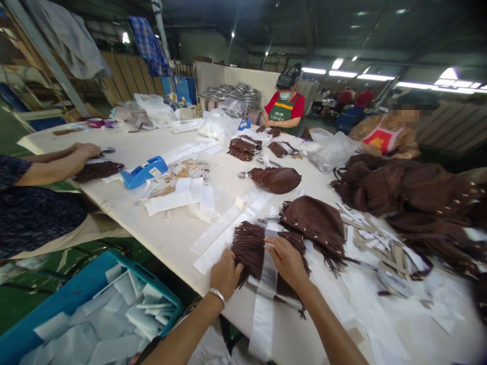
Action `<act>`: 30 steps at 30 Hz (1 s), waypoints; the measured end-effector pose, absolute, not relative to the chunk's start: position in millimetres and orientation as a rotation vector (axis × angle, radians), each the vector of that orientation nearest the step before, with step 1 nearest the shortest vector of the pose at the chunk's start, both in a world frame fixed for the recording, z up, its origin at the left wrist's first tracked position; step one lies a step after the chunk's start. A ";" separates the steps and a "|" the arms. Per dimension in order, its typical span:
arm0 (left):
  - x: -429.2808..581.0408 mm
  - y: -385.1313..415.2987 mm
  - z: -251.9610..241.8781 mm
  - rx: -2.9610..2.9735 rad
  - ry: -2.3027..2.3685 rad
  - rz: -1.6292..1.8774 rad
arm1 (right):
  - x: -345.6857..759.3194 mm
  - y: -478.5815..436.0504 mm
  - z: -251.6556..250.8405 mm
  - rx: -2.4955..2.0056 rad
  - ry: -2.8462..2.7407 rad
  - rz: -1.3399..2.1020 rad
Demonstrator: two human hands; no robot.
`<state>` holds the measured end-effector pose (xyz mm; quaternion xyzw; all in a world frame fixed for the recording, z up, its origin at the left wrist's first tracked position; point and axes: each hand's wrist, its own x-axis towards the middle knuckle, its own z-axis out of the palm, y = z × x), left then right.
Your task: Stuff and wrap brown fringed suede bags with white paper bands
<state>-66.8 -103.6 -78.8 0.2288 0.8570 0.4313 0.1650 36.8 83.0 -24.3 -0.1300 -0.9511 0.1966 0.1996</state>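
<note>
On the table near me lies a dark brown fringed bag [249, 248], flat, with a translucent white strip [262, 314] across its middle and hanging over the table edge. My left hand [224, 278] is closed on the bag's left end, fingers at the fringe. With bent fingers, my right hand [286, 261] pinches the strip's upper end on top of the bag. Just beyond sits a rounded brown bag [315, 223] with metal eyelets and fringe. Loose white strips [218, 233] lie left of the bag. My right hand hides part of the fringe.
A teal bin [171, 296] of white foam-like pieces stands below the table at left. A blue tape dispenser [144, 172] and tags [190, 170] lie farther up. Brown bags [411, 192] are heaped at right. Co-workers' hands [88, 151] work at left; two people sit across.
</note>
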 end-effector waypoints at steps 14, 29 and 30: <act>-61.3 -107.9 -63.1 -0.431 1.047 1.659 | -93.5 105.2 -49.1 -0.362 -2.972 0.238; -51.7 -85.1 -53.8 -1.028 0.176 1.837 | -96.1 106.0 -67.8 -0.355 -2.935 0.301; -51.8 -84.1 -54.0 -1.030 0.182 1.837 | -96.5 106.8 -69.3 -0.369 -2.932 0.323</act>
